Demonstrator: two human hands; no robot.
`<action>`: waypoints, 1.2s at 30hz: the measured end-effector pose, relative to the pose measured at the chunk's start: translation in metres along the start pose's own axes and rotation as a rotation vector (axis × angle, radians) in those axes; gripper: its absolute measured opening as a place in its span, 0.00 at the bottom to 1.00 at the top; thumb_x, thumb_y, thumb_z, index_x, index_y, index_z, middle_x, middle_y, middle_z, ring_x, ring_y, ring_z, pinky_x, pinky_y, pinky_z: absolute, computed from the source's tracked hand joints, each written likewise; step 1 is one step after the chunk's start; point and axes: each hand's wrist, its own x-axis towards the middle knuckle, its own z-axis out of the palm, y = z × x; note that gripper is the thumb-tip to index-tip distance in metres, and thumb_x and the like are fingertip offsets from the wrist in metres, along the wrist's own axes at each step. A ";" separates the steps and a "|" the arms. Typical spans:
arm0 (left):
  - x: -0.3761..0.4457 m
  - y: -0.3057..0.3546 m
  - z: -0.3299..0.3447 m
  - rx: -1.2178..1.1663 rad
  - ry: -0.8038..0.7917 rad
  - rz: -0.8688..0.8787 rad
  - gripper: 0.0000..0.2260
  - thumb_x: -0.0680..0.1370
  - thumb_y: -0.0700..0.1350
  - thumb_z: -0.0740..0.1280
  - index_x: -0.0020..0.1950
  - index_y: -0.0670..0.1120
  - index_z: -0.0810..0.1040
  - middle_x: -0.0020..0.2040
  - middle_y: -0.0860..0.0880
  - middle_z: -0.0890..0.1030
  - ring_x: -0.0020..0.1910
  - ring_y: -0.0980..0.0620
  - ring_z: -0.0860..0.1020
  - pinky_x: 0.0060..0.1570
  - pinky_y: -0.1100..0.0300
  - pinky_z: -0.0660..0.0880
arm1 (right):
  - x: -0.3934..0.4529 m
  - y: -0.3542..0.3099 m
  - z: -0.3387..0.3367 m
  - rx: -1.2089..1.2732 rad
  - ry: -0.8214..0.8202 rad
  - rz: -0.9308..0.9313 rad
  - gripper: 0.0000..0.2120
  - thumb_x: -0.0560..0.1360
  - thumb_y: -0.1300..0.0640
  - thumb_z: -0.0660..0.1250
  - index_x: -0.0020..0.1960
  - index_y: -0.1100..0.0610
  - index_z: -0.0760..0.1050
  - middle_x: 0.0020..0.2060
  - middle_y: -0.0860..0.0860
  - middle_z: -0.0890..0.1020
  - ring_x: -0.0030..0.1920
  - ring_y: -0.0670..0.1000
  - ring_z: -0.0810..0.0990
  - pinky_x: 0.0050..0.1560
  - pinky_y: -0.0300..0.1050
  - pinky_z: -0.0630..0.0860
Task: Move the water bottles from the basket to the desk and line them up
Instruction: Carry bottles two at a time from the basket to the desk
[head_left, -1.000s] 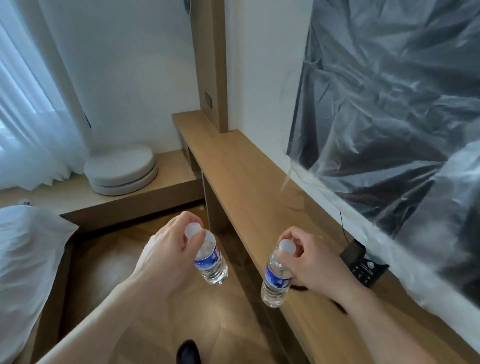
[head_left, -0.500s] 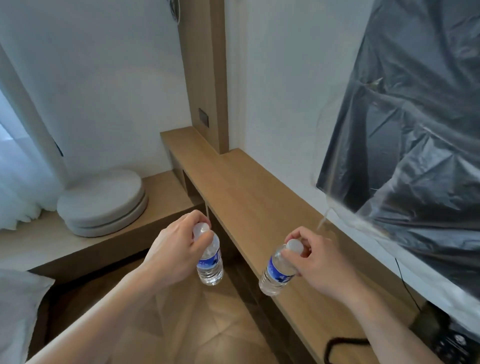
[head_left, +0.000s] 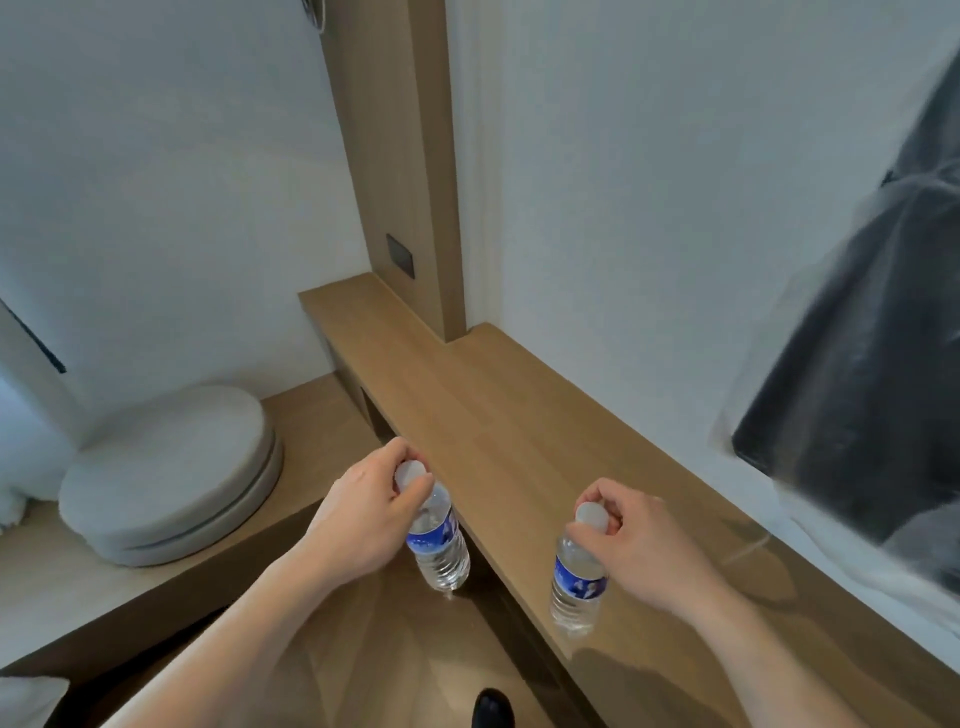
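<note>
The left hand grips the neck of a small water bottle just under its white cap, fingers curled round the top, so that the bottle hangs nearly upright with its base over the wooden floor, just beside the near edge of the bench and not on it. The right hand pinches a second water bottle by its white cap, fingers curled over the top; this bottle hangs upright at the front edge of the bench, and whether its base touches the wood cannot be told. Both bottles are clear plastic with blue labels, and they are well apart from each other, one on each side of the bench edge. The bench is a long light-wood top running along a white wall, with a wooden pillar rising from its far end and a dark switch plate set into that pillar. To the left, a lower wooden ledge carries two round grey cushions stacked one on the other. At the right edge hangs a dark panel wrapped in clear plastic film. A dark shoe tip shows at the bottom.
</note>
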 end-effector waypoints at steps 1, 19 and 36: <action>0.018 -0.009 -0.002 0.026 -0.018 0.002 0.02 0.83 0.54 0.62 0.50 0.59 0.72 0.46 0.57 0.80 0.44 0.57 0.79 0.39 0.64 0.71 | 0.021 -0.005 0.003 -0.001 -0.001 0.009 0.06 0.78 0.45 0.72 0.48 0.44 0.76 0.41 0.46 0.84 0.39 0.47 0.83 0.37 0.49 0.83; 0.326 -0.135 -0.017 0.215 -0.286 0.126 0.07 0.85 0.59 0.56 0.59 0.60 0.70 0.54 0.57 0.76 0.47 0.57 0.78 0.50 0.56 0.77 | 0.267 -0.052 0.032 -0.047 0.087 0.216 0.04 0.75 0.44 0.67 0.48 0.41 0.74 0.40 0.42 0.83 0.40 0.45 0.81 0.40 0.46 0.77; 0.570 -0.192 0.033 0.321 -0.589 0.355 0.07 0.85 0.55 0.58 0.62 0.58 0.68 0.60 0.51 0.73 0.53 0.43 0.79 0.55 0.45 0.78 | 0.462 -0.076 0.098 0.078 0.322 0.533 0.06 0.77 0.41 0.67 0.50 0.39 0.72 0.46 0.43 0.84 0.47 0.50 0.83 0.50 0.54 0.82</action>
